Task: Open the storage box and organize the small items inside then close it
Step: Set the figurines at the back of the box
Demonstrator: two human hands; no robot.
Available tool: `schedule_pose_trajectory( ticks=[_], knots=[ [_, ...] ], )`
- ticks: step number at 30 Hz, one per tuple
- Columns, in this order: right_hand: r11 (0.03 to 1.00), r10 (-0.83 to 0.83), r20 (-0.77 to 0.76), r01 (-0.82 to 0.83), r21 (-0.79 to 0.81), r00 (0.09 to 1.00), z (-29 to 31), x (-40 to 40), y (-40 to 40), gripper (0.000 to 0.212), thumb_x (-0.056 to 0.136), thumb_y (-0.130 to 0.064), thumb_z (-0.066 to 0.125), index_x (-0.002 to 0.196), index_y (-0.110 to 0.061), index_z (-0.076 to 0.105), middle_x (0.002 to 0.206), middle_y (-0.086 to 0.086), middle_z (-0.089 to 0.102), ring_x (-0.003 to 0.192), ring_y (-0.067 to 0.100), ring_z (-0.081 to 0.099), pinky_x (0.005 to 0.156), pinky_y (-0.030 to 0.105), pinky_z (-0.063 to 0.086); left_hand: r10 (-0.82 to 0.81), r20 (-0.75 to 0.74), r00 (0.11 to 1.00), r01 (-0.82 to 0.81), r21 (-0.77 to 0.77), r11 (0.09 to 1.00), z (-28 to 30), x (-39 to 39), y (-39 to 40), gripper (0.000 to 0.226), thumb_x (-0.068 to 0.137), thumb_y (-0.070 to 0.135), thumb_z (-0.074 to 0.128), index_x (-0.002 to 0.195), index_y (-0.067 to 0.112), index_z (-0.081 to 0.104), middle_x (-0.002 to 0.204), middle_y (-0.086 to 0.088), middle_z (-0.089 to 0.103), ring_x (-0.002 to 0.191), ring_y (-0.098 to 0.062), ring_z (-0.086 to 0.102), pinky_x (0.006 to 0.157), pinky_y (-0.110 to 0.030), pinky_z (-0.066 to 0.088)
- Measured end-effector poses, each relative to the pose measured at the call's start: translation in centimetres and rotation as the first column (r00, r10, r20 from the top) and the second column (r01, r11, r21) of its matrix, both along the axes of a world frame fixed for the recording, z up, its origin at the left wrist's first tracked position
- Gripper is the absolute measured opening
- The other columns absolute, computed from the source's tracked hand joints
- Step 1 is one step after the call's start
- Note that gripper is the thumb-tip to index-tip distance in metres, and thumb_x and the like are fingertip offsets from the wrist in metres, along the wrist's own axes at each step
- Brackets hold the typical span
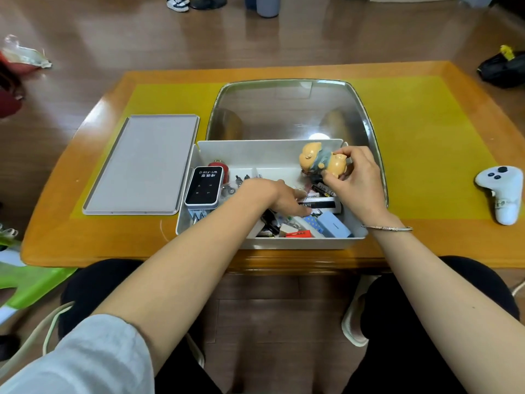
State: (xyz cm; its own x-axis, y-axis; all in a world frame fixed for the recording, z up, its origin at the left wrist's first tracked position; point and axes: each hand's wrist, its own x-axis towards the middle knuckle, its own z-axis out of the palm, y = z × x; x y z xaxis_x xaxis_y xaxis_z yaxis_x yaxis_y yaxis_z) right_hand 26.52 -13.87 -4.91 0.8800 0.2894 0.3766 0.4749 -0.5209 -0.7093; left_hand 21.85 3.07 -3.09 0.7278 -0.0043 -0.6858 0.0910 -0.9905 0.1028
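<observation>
Open storage box on the worktop, both hands working among its contents.

The orange worktop (426,237) with its yellow mat carries the white storage box (298,243) at the near edge, its clear lid (284,109) swung up and back; a flat grey tray (142,166) lies just left of the box, and a white controller (500,191) sits well apart to the right. Inside the box lie a jumble of small items, among them a white Wi-Fi device (204,186) propped at the left wall and a pale blue case (333,224) near the front right. The left hand (272,196) reaches down into the clutter, fingers extended onto the items, its grip released. The right hand (358,177) holds a small cartoon figurine (318,160) above the box's right side, grip grasping it by the fingertips.
</observation>
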Motion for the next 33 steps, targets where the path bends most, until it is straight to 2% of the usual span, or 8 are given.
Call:
schedule_pose_trajectory(
  ticks=[6, 9, 11, 16, 22, 27, 29, 33],
  knots=[
    [1.0, 0.005, -0.006, -0.005, -0.021, 1.0, 0.1, -0.2, 0.0, 0.041, 0.071, -0.02, 0.072, 0.108, -0.013, 0.057, 0.106, -0.002, 0.047, 0.085, 0.013, 0.054, 0.071, 0.037, 0.054, -0.062, 0.017, 0.998, 0.062, -0.028, 0.998, 0.1, -1.2, 0.7, 0.067, 0.087, 0.076, 0.029, 0.146, 0.045, 0.029, 0.149, 0.003, 0.039, 0.14, -0.028, 0.027, 0.108, -0.046, 0.022],
    [1.0, 0.007, -0.013, -0.007, -0.003, 1.0, 0.2, -0.2, 0.1, 0.038, 0.07, -0.02, 0.071, 0.105, -0.015, 0.057, 0.102, -0.005, 0.045, 0.08, 0.015, 0.055, 0.071, 0.038, 0.053, -0.052, 0.236, 0.97, 0.043, 0.042, 0.998, 0.1, -0.8, 1.1, 0.063, 0.086, 0.075, 0.03, 0.132, 0.035, 0.05, 0.136, -0.006, 0.047, 0.129, -0.031, 0.034, 0.1, -0.047, 0.025],
    [1.0, 0.007, -0.01, -0.007, 0.0, 1.0, 0.2, -0.2, 0.0, 0.038, 0.07, -0.019, 0.071, 0.105, -0.015, 0.057, 0.102, -0.006, 0.045, 0.079, 0.014, 0.055, 0.07, 0.037, 0.053, 0.005, 0.355, 0.935, -0.007, 0.003, 1.0, -0.4, -0.3, 0.8, 0.064, 0.086, 0.073, 0.035, 0.128, 0.025, 0.047, 0.134, -0.01, 0.045, 0.127, -0.032, 0.036, 0.098, -0.046, 0.029],
    [1.0, 0.006, -0.006, -0.006, -0.019, 1.0, 0.2, -0.2, 0.0, 0.039, 0.071, -0.02, 0.071, 0.106, -0.014, 0.056, 0.102, -0.006, 0.044, 0.081, 0.014, 0.055, 0.07, 0.038, 0.053, 0.007, 0.21, 0.978, 0.016, -0.108, 0.994, -1.5, 0.1, -0.5, 0.076, 0.089, 0.067, 0.042, 0.151, 0.03, 0.02, 0.156, 0.0, 0.025, 0.137, -0.029, 0.034, 0.108, -0.048, 0.033],
    [1.0, 0.002, -0.017, -0.002, -0.024, 1.0, 0.1, -0.2, 0.0, 0.039, 0.07, -0.02, 0.072, 0.106, -0.013, 0.057, 0.103, -0.004, 0.046, 0.08, 0.015, 0.055, 0.071, 0.038, 0.053, -0.011, 0.171, 0.985, 0.036, -0.143, 0.989, -1.3, -0.1, 0.0, 0.06, 0.096, 0.051, 0.043, 0.147, 0.022, 0.035, 0.149, -0.004, 0.04, 0.132, -0.025, 0.042, 0.107, -0.037, 0.036],
    [0.999, -0.002, -0.01, 0.002, -0.041, 1.0, 0.2, -0.2, 0.0, 0.04, 0.07, -0.022, 0.073, 0.106, -0.013, 0.056, 0.102, -0.006, 0.045, 0.081, 0.013, 0.053, 0.07, 0.039, 0.053, -0.06, 0.098, 0.993, 0.062, -0.021, 0.998, -1.1, -0.8, 0.0, 0.074, 0.091, 0.069, 0.034, 0.15, 0.024, 0.03, 0.15, -0.005, 0.037, 0.135, -0.029, 0.037, 0.107, -0.042, 0.034],
    [0.999, -0.004, -0.007, 0.004, -0.044, 1.0, 0.2, -0.3, 0.1, 0.041, 0.07, -0.022, 0.073, 0.106, -0.013, 0.057, 0.102, -0.006, 0.045, 0.082, 0.013, 0.053, 0.069, 0.039, 0.053, -0.087, 0.142, 0.986, 0.083, 0.032, 0.996, -1.2, -1.2, -0.1, 0.077, 0.087, 0.076, 0.027, 0.149, 0.03, 0.032, 0.147, -0.006, 0.039, 0.135, -0.031, 0.034, 0.105, -0.045, 0.031],
    [0.999, 0.003, 0.002, -0.003, -0.037, 1.0, 0.2, -0.3, 0.0, 0.04, 0.069, -0.02, 0.073, 0.105, -0.011, 0.058, 0.103, -0.002, 0.048, 0.081, 0.014, 0.055, 0.07, 0.041, 0.053, -0.096, 0.384, 0.918, 0.08, 0.057, 0.995, -0.8, -1.3, 0.6, 0.067, 0.092, 0.07, 0.017, 0.137, 0.033, 0.05, 0.139, -0.01, 0.045, 0.129, -0.031, 0.033, 0.101, -0.047, 0.027]
  ],
)
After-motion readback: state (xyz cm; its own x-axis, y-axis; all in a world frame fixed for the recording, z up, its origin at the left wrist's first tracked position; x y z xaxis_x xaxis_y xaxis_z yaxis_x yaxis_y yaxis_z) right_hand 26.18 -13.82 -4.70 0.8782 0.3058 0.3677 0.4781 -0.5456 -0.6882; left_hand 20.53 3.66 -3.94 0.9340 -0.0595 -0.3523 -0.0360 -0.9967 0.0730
